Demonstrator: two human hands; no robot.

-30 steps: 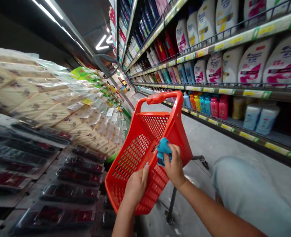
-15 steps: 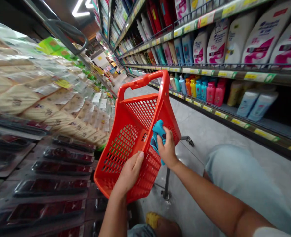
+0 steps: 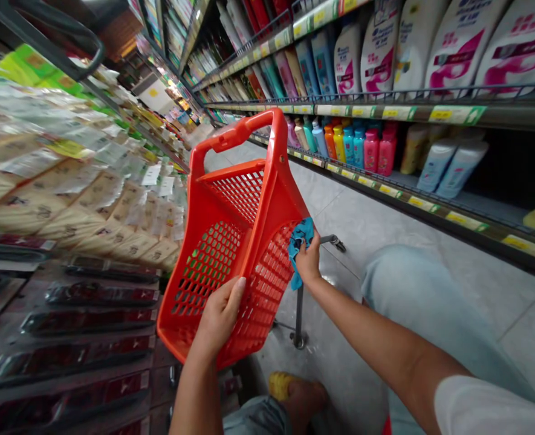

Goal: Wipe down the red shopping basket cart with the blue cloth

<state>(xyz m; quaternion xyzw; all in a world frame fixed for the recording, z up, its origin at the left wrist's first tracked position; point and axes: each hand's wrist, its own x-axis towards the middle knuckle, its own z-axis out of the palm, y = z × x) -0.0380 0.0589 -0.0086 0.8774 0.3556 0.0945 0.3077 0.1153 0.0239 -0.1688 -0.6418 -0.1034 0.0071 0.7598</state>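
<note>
A red plastic shopping cart [image 3: 274, 181] with perforated walls stands tilted in front of me, its basket showing nothing inside. My left hand [image 3: 219, 308] grips the basket's near rim, thumb on top and fingers hidden inside. In my right hand [image 3: 309, 261] a crumpled blue cloth [image 3: 300, 235] with dark markings is pressed against the outer side wall, close to its lower edge. Below it shows a grey metal leg with a caster [image 3: 299, 341]; another caster [image 3: 338, 243] sticks out to the right.
Shelves with shampoo bottles [image 3: 453, 54] and small coloured bottles [image 3: 349, 145] run along the right. Bagged goods [image 3: 90, 193] and dark packaged items [image 3: 90, 326] fill the left side. My knee [image 3: 412, 302] and yellow shoe [image 3: 280, 385] are near the grey tile floor [image 3: 335, 205].
My right hand and the cloth have moved from near the basket's top rim down and outward over the side wall. My left hand keeps its hold on the rim. The view has shifted slightly.
</note>
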